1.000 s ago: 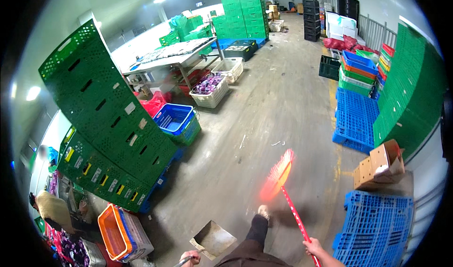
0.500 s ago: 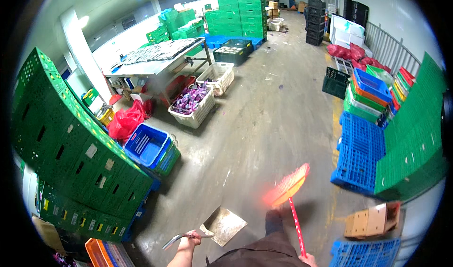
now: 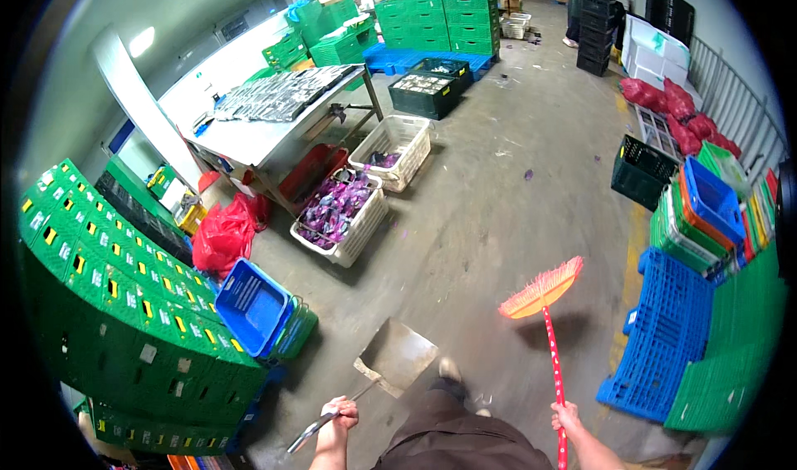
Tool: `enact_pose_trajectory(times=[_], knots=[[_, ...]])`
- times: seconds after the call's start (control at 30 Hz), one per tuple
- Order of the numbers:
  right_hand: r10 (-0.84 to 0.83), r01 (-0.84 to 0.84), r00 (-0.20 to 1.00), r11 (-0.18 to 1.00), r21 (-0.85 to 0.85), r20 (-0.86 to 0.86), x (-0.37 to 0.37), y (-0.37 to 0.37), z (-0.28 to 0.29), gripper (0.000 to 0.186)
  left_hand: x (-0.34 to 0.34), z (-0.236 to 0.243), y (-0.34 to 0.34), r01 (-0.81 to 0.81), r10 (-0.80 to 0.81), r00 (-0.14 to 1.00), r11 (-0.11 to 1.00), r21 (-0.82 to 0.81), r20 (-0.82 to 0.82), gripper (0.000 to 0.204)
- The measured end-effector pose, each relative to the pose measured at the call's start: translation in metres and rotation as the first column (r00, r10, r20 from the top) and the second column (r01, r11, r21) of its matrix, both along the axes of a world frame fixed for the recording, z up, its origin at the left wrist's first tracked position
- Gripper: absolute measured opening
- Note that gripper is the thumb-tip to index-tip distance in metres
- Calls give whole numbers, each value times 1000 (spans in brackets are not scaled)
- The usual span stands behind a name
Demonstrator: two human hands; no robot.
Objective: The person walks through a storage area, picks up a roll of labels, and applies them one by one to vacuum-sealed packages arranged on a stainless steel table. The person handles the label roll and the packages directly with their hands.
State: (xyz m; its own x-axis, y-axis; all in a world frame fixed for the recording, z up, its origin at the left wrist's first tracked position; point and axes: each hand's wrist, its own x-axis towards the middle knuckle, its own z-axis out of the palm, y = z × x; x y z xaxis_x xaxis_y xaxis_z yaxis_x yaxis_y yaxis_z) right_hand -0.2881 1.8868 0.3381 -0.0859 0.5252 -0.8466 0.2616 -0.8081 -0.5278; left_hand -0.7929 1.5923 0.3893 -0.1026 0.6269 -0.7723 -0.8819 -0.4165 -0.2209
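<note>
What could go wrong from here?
Trip: the dustpan in the left hand looks close to a shoe and might catch a stride. Snag: the broom in the right hand could hit the blue pallet if swung right. Spill: the heaped white crate of purple scraps could tip if bumped.

Open floor (image 3: 465,229) ahead – crates (image 3: 141,350) left, pallet (image 3: 664,333) right

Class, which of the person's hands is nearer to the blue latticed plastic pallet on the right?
Right. The right hand, on the red broom handle, is left of the blue latticed plastic pallet; the left hand is farther left.
</note>
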Motion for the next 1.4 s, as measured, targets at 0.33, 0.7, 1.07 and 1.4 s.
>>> enact_pose_trajectory(times=[0.33, 0.7, 1.07, 1.4], knots=[[55, -62, 989, 997, 53, 135, -142, 216, -26, 9, -223, 10, 297, -99, 99, 914, 995, 19, -395, 36], [204, -196, 979, 955, 222, -16, -325, 503, -102, 10, -511, 123, 607, -97, 297, 824, 913, 396, -483, 28], [153, -153, 988, 987, 57, -1, -684, 829, 79, 17, -787, 121, 916, -93, 381, 672, 894, 438, -634, 29], [319, -332, 938, 939, 88, 137, -836, 976, 99, 21, -901, 47, 1093, -196, 404, 671, 905, 377, -622, 20]])
